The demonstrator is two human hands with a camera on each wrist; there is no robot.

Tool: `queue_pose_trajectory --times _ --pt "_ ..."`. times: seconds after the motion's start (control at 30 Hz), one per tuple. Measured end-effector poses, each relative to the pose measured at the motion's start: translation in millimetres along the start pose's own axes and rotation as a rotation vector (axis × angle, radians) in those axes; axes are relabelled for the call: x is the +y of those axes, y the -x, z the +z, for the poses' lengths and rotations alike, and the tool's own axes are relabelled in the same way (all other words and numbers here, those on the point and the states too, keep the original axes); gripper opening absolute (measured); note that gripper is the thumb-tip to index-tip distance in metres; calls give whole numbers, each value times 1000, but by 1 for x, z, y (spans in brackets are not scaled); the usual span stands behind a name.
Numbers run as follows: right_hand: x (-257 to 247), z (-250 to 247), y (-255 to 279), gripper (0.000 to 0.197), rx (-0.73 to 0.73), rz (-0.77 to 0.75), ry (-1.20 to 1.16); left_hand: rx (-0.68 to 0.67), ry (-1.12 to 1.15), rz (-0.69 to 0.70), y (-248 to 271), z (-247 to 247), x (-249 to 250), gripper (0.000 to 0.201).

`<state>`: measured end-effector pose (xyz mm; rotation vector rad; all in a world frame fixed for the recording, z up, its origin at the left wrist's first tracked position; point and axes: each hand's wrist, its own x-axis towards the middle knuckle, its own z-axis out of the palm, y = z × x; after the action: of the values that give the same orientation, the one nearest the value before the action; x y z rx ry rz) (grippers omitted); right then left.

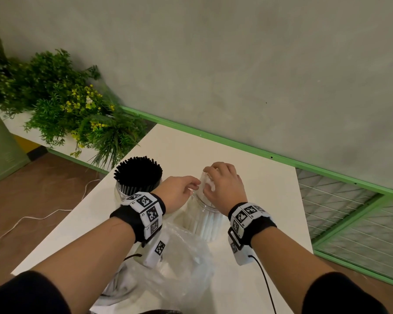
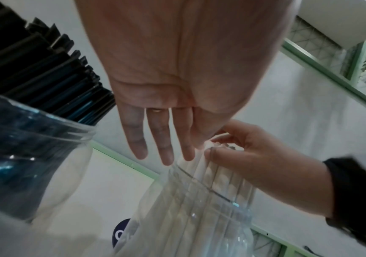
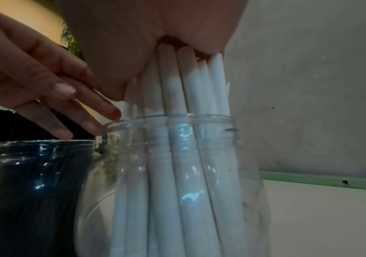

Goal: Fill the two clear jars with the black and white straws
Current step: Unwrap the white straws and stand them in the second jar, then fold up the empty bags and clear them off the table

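Observation:
Two clear jars stand on the white table. The left jar is packed with black straws. The right jar holds a bundle of white straws that stick up past its rim. My right hand curls over the bundle's top ends and grips them. My left hand is open, with straight fingers reaching toward the bundle beside the jar mouth. Whether they touch the straws I cannot tell. In the left wrist view the black straws lie at the left.
A crumpled clear plastic bag lies on the table near me, under my wrists. Green plants stand at the far left. A green rail runs along the grey wall, with wire mesh at the right. A white cable trails on the floor.

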<state>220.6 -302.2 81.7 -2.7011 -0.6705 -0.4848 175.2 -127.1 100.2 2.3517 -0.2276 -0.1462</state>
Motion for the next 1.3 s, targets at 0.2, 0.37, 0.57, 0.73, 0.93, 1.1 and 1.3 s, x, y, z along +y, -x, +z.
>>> queue_pose_trajectory --times 0.2,0.37,0.57,0.73,0.93,1.1,1.3 --pt "8 -1 11 33 -69 -62 73 -182 -368 -62 12 13 -9 44" --pt "24 -5 23 39 -51 -176 76 -135 -408 -61 20 21 -11 59" --pt "26 -4 21 32 -78 -262 0 -95 -487 51 22 29 6 51" --pt "34 -7 20 34 -94 -380 18 -108 -565 84 25 25 4 49" --pt "14 -19 31 65 -159 -239 184 -148 -382 37 38 1 8 56" --pt "-46 -39 50 43 -65 -271 -267 235 88 -102 91 -55 -3 36" --pt "-162 -36 90 25 -318 -394 -808 456 4 -528 167 -57 -90 27"
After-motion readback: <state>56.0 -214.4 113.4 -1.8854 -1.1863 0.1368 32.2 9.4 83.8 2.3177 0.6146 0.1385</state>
